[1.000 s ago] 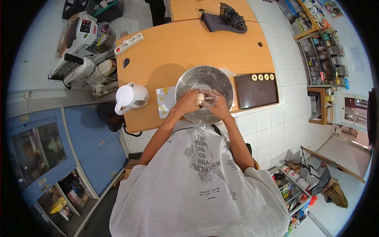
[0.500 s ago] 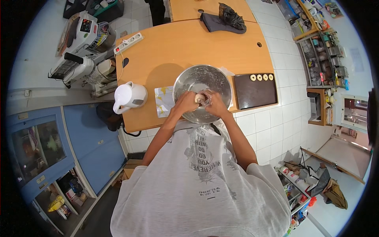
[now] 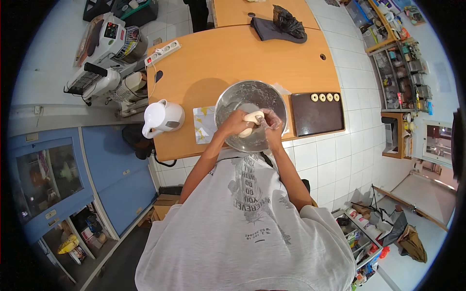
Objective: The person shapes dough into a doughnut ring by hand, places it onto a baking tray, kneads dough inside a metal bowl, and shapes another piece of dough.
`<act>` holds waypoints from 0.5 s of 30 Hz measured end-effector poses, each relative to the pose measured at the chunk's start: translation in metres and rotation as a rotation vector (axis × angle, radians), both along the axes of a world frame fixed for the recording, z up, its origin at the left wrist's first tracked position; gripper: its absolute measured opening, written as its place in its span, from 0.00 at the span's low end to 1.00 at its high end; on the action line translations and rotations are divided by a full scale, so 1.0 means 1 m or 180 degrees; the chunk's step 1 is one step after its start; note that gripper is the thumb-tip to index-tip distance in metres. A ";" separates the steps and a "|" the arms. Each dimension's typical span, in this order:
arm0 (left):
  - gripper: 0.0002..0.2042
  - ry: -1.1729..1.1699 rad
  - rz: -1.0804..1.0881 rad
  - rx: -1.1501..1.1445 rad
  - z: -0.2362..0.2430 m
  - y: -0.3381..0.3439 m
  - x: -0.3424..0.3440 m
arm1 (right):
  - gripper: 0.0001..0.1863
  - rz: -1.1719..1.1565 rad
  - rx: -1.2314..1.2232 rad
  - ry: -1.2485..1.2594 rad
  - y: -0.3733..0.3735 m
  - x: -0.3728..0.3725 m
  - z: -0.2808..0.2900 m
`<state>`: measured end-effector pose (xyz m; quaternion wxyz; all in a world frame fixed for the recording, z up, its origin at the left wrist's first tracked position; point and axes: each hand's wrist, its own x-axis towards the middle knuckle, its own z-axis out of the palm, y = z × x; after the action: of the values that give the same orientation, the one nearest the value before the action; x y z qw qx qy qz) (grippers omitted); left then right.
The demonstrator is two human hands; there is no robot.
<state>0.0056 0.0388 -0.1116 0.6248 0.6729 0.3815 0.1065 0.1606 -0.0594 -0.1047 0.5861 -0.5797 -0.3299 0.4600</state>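
A large steel mixing bowl (image 3: 227,99) stands at the near edge of the wooden table. Over it my two hands work on a pale, smooth piece of dough (image 3: 252,116). My left hand (image 3: 234,122) is wrapped round the dough, part of which bulges out below the fingers. My right hand (image 3: 272,125), coated with white residue, pinches the dough's other end. White residue smears the bowl's inside. Right of the bowl lies a dark baking tray (image 3: 318,116) with several small dough rings (image 3: 322,97) in a row along its far edge.
Left of the bowl are a patterned sheet (image 3: 204,125) and a white pitcher (image 3: 165,116). A power strip (image 3: 162,53) lies on the far left of the table (image 3: 218,58). A dark cloth (image 3: 276,35) with a black plastic bag (image 3: 290,22) rests at the far edge.
More of the dough shows between my hands, stretched out longer. My right hand has shifted slightly right, apart from the left. The whole view has shifted a little.
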 end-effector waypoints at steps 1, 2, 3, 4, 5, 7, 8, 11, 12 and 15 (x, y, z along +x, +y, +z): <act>0.14 0.0099 0.0026 0.0018 0.001 0.000 0.001 | 0.11 -0.0174 -0.0052 0.0253 0.000 -0.002 -0.003; 0.13 0.0197 0.0050 0.0037 0.002 -0.001 0.001 | 0.11 -0.0349 -0.0103 0.0506 0.000 -0.003 -0.005; 0.13 0.0200 0.0043 0.0043 0.003 -0.001 0.003 | 0.11 -0.0357 -0.0097 0.0510 0.001 -0.003 -0.008; 0.13 0.0104 0.0103 0.0030 0.003 -0.002 0.004 | 0.12 -0.0471 -0.0172 0.0800 0.002 -0.003 -0.009; 0.13 0.0007 0.0162 0.0018 0.002 -0.002 0.004 | 0.13 -0.0585 -0.0246 0.1090 0.004 -0.003 -0.009; 0.13 0.0157 0.0191 0.0193 0.005 -0.006 0.003 | 0.14 -0.0261 -0.0207 0.0671 0.006 0.004 -0.004; 0.13 0.0306 0.0233 0.0362 0.009 -0.006 0.003 | 0.15 0.0073 -0.0180 0.0248 0.006 0.006 0.001; 0.12 0.0439 0.0238 0.1040 0.016 -0.003 0.000 | 0.17 -0.0004 0.0359 -0.1365 0.006 -0.002 0.037; 0.12 0.0435 0.0225 0.1041 0.021 -0.002 -0.003 | 0.17 -0.0067 0.0535 -0.1905 0.006 -0.003 0.043; 0.10 0.0447 0.0317 0.1111 0.034 -0.003 -0.005 | 0.18 0.0150 -0.0005 -0.0817 0.002 0.022 0.039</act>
<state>0.0005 0.0361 -0.0777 0.4645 0.7570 0.4327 0.1546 0.1824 -0.0577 -0.0658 0.5276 -0.6264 -0.4153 0.3959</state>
